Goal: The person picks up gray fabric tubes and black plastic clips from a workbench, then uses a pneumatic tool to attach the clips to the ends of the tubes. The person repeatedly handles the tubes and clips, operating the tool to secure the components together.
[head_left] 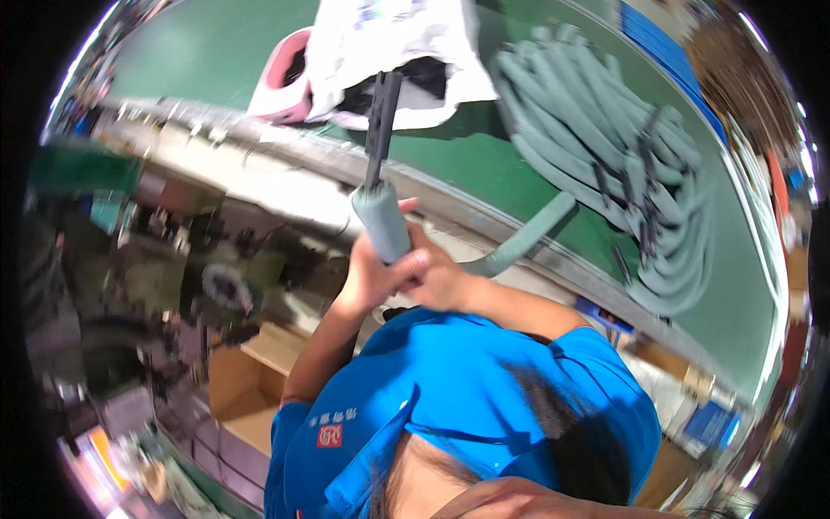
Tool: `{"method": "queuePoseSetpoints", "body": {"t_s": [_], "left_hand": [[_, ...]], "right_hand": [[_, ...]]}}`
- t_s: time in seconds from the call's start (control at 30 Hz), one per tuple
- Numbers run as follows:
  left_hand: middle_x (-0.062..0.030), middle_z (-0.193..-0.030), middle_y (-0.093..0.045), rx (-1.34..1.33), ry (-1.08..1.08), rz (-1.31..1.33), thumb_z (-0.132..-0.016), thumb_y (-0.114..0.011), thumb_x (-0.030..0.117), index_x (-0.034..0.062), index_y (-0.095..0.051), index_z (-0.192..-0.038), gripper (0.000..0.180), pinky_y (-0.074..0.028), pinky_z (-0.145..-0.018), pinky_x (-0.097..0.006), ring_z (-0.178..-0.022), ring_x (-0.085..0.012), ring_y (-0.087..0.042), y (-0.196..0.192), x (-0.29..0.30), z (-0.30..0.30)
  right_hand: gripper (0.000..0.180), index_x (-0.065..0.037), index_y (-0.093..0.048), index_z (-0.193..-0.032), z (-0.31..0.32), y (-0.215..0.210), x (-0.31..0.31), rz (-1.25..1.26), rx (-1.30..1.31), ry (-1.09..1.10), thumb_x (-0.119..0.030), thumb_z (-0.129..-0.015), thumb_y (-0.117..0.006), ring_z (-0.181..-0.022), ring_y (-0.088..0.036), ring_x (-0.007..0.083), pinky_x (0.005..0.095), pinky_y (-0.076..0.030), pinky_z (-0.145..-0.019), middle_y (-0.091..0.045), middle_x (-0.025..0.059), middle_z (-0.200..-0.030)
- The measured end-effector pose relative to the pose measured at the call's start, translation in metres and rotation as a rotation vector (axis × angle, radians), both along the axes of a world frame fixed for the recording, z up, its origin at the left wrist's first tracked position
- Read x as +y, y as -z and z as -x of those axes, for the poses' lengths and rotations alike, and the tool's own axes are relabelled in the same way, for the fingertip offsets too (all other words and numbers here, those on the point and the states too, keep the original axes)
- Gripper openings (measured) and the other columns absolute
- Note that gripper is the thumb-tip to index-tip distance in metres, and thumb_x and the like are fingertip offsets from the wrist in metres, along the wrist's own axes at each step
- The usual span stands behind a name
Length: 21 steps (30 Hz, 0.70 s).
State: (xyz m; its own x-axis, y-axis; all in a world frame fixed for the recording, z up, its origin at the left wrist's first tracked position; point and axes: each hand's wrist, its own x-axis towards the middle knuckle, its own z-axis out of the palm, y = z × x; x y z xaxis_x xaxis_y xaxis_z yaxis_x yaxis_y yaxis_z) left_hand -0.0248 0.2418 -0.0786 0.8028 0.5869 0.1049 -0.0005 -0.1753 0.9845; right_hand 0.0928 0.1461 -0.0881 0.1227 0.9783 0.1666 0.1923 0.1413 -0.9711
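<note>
In front of my chest, both hands are wrapped round one end of a grey-green foam-like tube (380,223). My left hand (367,275) grips it from the left side, and my right hand (435,270) closes over it from the right, the fingers overlapping. A long black plastic piece (381,125) sticks up out of the tube's end. The far part of a similar tube (527,232) emerges behind my right forearm and rests across the bench edge; whether it is the same tube I cannot tell. Beyond the black piece lies a white plastic bag (402,43) with black parts in its mouth.
A heap of grey-green tubes (596,121), several with black ends, covers the right of the green bench (199,60). Next to the bag stands a pink container (283,82). The bench's metal edge (450,195) runs before me. An open cardboard box (246,389) is at lower left.
</note>
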Motion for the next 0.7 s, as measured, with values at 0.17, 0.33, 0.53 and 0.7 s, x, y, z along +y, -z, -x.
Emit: {"method": "queuePoseSetpoints", "body": {"t_s": [0.17, 0.33, 0.53, 0.7], "left_hand": [[-0.0086, -0.086, -0.064, -0.199, -0.262, 0.289, -0.074, -0.068, 0.0, 0.0004, -0.059, -0.089, 0.017, -0.048, -0.069, -0.028, -0.076, -0.014, -0.06, -0.011, 0.008, 0.108], [-0.003, -0.074, -0.059, 0.04, -0.629, 0.042, -0.064, -0.068, 0.003, 0.0008, -0.056, -0.088, 0.027, -0.046, -0.061, -0.026, -0.067, -0.0105, -0.056, -0.044, -0.048, 0.223], [-0.0153, -0.07, -0.061, 0.684, -0.744, -0.179, -0.056, -0.072, 0.016, 0.0097, -0.06, -0.091, 0.037, -0.05, -0.062, -0.038, -0.068, -0.0335, -0.062, -0.061, -0.109, 0.272], [-0.015, -0.075, -0.065, 0.918, -1.032, -0.285, -0.058, -0.075, 0.022, 0.0106, -0.061, -0.095, 0.041, -0.051, -0.064, -0.042, -0.073, -0.0338, -0.065, -0.023, -0.114, 0.323]], "right_hand": [[0.021, 0.0, -0.061, -0.091, 0.001, -0.012, 0.043, -0.21, -0.484, -0.543, -0.012, -0.076, -0.071, -0.097, -0.061, 0.023, 0.0359, -0.049, -0.082, -0.062, 0.0127, -0.106], [0.055, 0.0, -0.054, -0.11, 0.012, -0.023, 0.088, 0.001, 0.081, -0.373, -0.05, -0.098, -0.034, -0.074, -0.058, 0.012, 0.027, -0.048, -0.069, -0.062, 0.0074, -0.083], [0.064, -0.001, -0.051, -0.118, 0.119, -0.074, 0.116, 0.043, 0.432, -0.863, -0.058, -0.095, -0.034, -0.068, -0.053, 0.0074, 0.024, -0.041, -0.06, -0.059, 0.0039, -0.08], [0.044, 0.002, -0.058, -0.07, 0.226, -0.038, 0.154, -0.034, -0.452, -0.8, -0.031, -0.097, -0.047, -0.052, -0.052, 0.0282, 0.0354, -0.04, -0.053, -0.05, 0.0165, -0.056]]}}
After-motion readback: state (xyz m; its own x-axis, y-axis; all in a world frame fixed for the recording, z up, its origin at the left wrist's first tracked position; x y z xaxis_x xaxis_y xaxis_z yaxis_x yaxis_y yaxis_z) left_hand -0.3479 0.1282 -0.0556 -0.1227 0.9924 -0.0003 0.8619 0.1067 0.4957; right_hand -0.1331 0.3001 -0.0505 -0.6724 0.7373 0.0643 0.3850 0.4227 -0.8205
